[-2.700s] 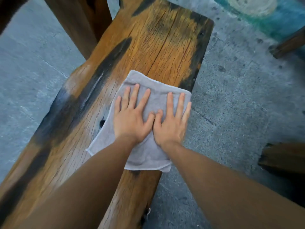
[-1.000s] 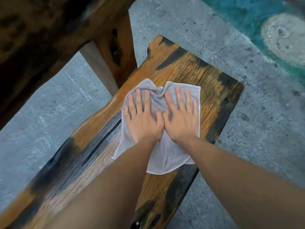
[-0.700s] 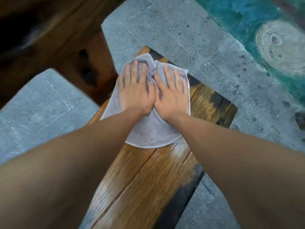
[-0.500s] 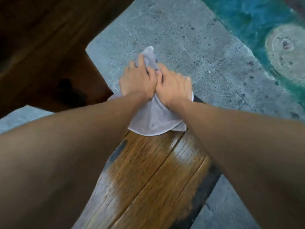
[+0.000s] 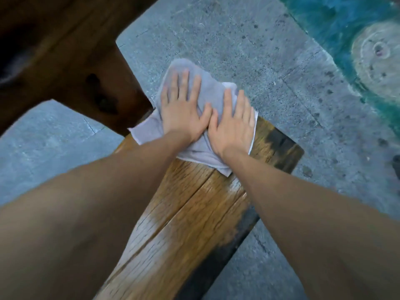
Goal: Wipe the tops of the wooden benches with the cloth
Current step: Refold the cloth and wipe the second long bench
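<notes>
Cloth (image 5: 207, 92), grey, sits at the far end of the wooden bench (image 5: 194, 213), its 12 o'clock edge hanging past the bench end over the paving (image 5: 249, 50). Left hand (image 5: 184, 113) and right hand (image 5: 232, 124) lie flat on it side by side, fingers straight, thumbs touching. Dark timber leg (image 5: 93, 83) at 10 o'clock, just beside the cloth corner
</notes>
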